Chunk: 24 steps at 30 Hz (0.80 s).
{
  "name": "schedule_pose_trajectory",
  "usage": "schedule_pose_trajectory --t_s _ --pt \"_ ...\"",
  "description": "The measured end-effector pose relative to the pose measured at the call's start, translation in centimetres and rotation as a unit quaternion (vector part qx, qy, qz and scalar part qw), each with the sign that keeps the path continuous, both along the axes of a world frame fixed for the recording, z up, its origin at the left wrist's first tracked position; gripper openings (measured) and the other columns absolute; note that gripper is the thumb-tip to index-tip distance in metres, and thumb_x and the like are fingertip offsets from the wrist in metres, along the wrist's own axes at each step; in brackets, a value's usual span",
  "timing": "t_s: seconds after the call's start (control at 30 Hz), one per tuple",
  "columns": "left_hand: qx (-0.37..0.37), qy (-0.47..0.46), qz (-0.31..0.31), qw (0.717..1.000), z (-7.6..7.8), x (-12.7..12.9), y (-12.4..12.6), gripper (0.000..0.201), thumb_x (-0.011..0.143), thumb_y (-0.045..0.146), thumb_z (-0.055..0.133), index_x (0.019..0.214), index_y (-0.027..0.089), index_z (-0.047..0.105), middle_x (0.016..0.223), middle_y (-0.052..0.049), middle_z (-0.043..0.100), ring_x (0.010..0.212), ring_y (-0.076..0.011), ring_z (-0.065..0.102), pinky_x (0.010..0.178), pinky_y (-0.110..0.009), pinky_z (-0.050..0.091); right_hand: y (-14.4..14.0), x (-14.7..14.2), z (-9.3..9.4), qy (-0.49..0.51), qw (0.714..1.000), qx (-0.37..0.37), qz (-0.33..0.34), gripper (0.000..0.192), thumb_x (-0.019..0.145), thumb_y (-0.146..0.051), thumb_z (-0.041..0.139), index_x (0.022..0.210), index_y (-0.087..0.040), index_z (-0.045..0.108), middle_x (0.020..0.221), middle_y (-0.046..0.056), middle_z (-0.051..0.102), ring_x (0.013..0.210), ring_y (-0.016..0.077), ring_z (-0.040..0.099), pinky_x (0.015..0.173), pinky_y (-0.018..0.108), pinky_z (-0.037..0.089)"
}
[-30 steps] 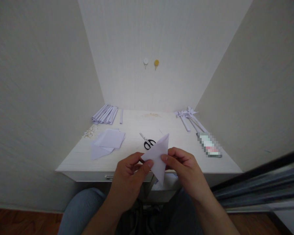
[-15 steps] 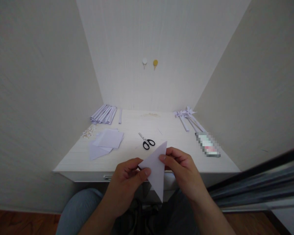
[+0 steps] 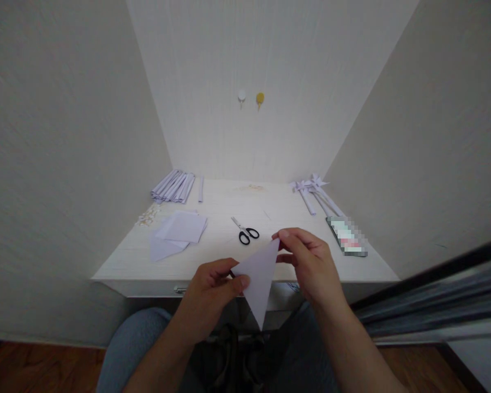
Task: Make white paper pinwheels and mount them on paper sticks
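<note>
A sheet of white paper folded into a triangle [image 3: 258, 278] hangs in the air over the table's front edge, one point facing down. My left hand [image 3: 216, 292] pinches its left corner between thumb and fingers. At the top right corner, the thumb and fingertips of my right hand [image 3: 309, 262] are closed on the paper's tip. Just beyond the paper, a pair of scissors [image 3: 244, 232] with black handles lies on the table, blades slightly apart and pointing away to the left.
Loose paper squares [image 3: 184, 226] lie on the white table [image 3: 225, 256] at left, near small scraps [image 3: 149, 215]. Behind them is a pile of rolled paper tubes [image 3: 174, 186] beside a single tube [image 3: 201, 189]. Paper flowers on stems [image 3: 311, 188] and a blurred phone [image 3: 347, 237] are at right.
My right hand has slid from the paper's right side up to its top corner. The triangle's lower point has swung slightly left. My left hand keeps its pinch.
</note>
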<state>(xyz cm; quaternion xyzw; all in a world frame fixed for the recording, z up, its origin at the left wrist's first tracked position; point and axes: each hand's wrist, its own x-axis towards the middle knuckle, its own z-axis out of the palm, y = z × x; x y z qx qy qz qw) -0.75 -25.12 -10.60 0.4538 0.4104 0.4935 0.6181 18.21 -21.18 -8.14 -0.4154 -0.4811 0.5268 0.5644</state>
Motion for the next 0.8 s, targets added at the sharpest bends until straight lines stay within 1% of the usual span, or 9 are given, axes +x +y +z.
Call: schedule_pose_trajectory --t_s 0.03,0.1,0.17,0.23,0.3,0.47,0.6,0.7,0.8 --pt "0.001 0.005 0.003 1.000 0.1 0.0 0.1 0.019 0.074 0.035 0.082 0.078 0.016 0.079 0.072 -0.005 0.076 0.069 -0.0202 0.069 0.068 -0.030 0.055 0.1 0.0 -0.1 0.010 1.000 -0.006 -0.006 0.028 0.084 -0.048 0.076 0.084 -0.021 0.077 0.076 0.003 0.071 0.074 0.0183 0.067 0.059 0.027 0.059" --pt "0.003 0.014 0.014 1.000 0.4 0.1 0.3 0.020 0.072 0.035 0.082 0.077 0.016 0.078 0.073 -0.005 0.076 0.069 -0.0206 0.069 0.068 -0.030 0.055 -0.1 -0.2 -0.6 0.016 0.999 -0.032 0.014 0.034 0.084 -0.054 0.075 0.088 -0.021 0.076 0.076 0.003 0.071 0.072 0.0190 0.067 0.057 0.028 0.058" --pt "0.013 0.020 0.031 0.999 0.4 0.2 0.6 0.019 0.072 0.034 0.082 0.077 0.016 0.078 0.073 -0.005 0.076 0.068 -0.0198 0.067 0.066 -0.029 0.054 -0.9 -0.8 -1.5 -0.001 0.997 -0.058 0.059 0.037 0.081 -0.056 0.077 0.083 -0.020 0.074 0.074 0.002 0.070 0.068 0.0180 0.065 0.056 0.028 0.057" --pt "0.037 0.027 0.051 0.998 0.2 0.3 1.0 0.017 0.074 0.033 0.080 0.075 0.016 0.077 0.071 -0.003 0.074 0.067 -0.0181 0.065 0.065 -0.028 0.053 -2.0 -1.7 -2.6 -0.020 0.994 -0.063 0.083 0.038 0.080 -0.056 0.078 0.073 -0.019 0.070 0.070 0.001 0.069 0.064 0.0167 0.062 0.058 0.028 0.055" --pt "0.063 0.049 0.079 0.994 -0.2 0.3 1.5 0.017 0.077 0.032 0.078 0.071 0.017 0.074 0.068 -0.001 0.070 0.065 -0.0156 0.062 0.063 -0.025 0.050 -3.1 -2.4 -3.8 -0.022 0.994 -0.063 0.083 0.039 0.082 -0.055 0.076 0.071 -0.019 0.068 0.068 0.001 0.068 0.063 0.0164 0.062 0.060 0.029 0.054" --pt "0.075 0.085 0.132 0.985 -1.6 0.3 2.4 0.021 0.080 0.032 0.076 0.068 0.017 0.068 0.062 0.002 0.064 0.062 -0.0132 0.057 0.060 -0.023 0.047 -4.5 -3.1 -6.0 -0.008 0.996 -0.071 0.062 0.033 0.083 -0.051 0.077 0.082 -0.019 0.071 0.068 0.001 0.069 0.064 0.0159 0.063 0.061 0.028 0.053" --pt "0.052 0.063 0.146 0.986 -2.6 0.9 2.7 0.022 0.077 0.033 0.078 0.068 0.017 0.066 0.062 0.003 0.063 0.062 -0.0133 0.058 0.062 -0.024 0.050 -3.6 -2.9 -6.4 -0.014 0.994 -0.083 0.063 0.040 0.085 -0.059 0.071 0.092 -0.019 0.069 0.073 0.002 0.067 0.069 0.0183 0.064 0.056 0.029 0.054" --pt "0.033 0.055 0.139 0.988 -2.9 1.3 2.6 0.023 0.075 0.034 0.078 0.066 0.018 0.065 0.060 0.003 0.061 0.060 -0.0129 0.059 0.062 -0.024 0.052 -2.3 -2.5 -6.2 -0.035 0.995 -0.074 0.062 0.040 0.086 -0.060 0.067 0.084 -0.020 0.065 0.071 0.000 0.062 0.065 0.0159 0.059 0.055 0.027 0.052" --pt "0.022 0.058 0.109 0.992 -2.7 1.1 2.8 0.021 0.074 0.035 0.079 0.070 0.016 0.070 0.061 0.001 0.063 0.059 -0.0141 0.060 0.057 -0.025 0.051 -1.2 -1.9 -5.8 -0.058 0.993 -0.062 0.078 0.036 0.086 -0.055 0.069 0.078 -0.019 0.065 0.068 -0.002 0.059 0.062 0.0137 0.054 0.057 0.026 0.048"
